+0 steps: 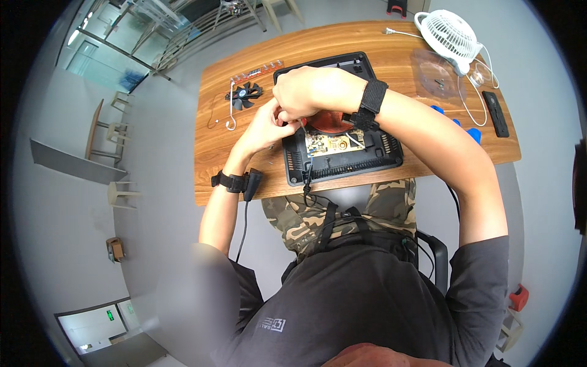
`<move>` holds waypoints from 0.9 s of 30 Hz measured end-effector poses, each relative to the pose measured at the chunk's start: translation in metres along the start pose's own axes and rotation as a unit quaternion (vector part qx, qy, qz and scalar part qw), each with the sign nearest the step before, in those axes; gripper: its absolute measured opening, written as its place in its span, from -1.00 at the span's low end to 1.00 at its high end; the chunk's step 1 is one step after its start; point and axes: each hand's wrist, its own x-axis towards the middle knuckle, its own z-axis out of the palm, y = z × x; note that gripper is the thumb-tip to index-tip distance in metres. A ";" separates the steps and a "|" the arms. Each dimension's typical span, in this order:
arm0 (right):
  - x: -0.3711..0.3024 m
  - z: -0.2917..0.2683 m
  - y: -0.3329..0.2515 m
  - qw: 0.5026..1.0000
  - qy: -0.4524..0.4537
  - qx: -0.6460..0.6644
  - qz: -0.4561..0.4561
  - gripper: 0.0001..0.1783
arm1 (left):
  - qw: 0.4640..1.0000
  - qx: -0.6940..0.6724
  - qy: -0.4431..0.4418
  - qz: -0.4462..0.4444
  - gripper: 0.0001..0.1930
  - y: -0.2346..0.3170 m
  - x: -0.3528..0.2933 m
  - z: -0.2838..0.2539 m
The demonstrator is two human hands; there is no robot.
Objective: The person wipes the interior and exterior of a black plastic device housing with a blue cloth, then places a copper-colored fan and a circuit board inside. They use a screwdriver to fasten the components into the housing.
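Observation:
A black open appliance housing (342,174) lies on the wooden table, resembling the base of an induction cooker. Inside it sit a yellowish circuit board (324,144) with components and a round reddish-brown disc (330,122), partly covered by my right arm. Over the housing's left side, my left hand (264,129) and my right hand (312,92) meet, fingers closed together. A small red bit shows by the fingertips, but what they grip is hidden. Left of the hands lies a black cooling fan (244,95) with thin wires.
A red rack of small tools (260,70) lies at the far left. A white desk fan (451,37) stands at the far right, near a clear tray (437,76) with small parts. Blue objects (474,134) and a black strip (495,114) lie at right. A black plug (252,183) hangs beside my left wrist.

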 end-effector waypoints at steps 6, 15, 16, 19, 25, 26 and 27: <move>-0.002 -0.002 0.002 0.999 -0.015 0.016 0.024 -0.54 | 0.990 0.139 0.018 -0.019 -0.75 0.004 0.000 0.002; -0.003 -0.014 -0.003 0.998 -0.054 -0.004 0.042 -0.52 | 0.987 0.156 0.028 -0.011 -0.77 0.005 0.001 0.000; -0.002 -0.015 -0.002 0.997 -0.059 -0.002 0.045 -0.52 | 0.987 0.156 0.030 -0.006 -0.77 0.005 0.001 0.000; 0.002 -0.017 -0.001 0.997 -0.062 -0.003 0.039 -0.52 | 0.986 0.163 0.041 0.002 -0.78 0.004 0.002 -0.001; 0.005 -0.016 0.002 0.996 -0.074 0.005 0.040 -0.55 | 0.975 0.210 0.075 0.003 -0.77 0.007 0.003 0.003; 0.005 -0.017 0.002 0.996 -0.077 0.005 0.039 -0.55 | 0.973 0.214 0.085 0.007 -0.77 0.007 0.003 0.003; 0.005 -0.018 0.003 0.997 -0.072 0.004 0.026 -0.55 | 0.972 0.217 0.093 0.011 -0.78 0.009 0.004 0.005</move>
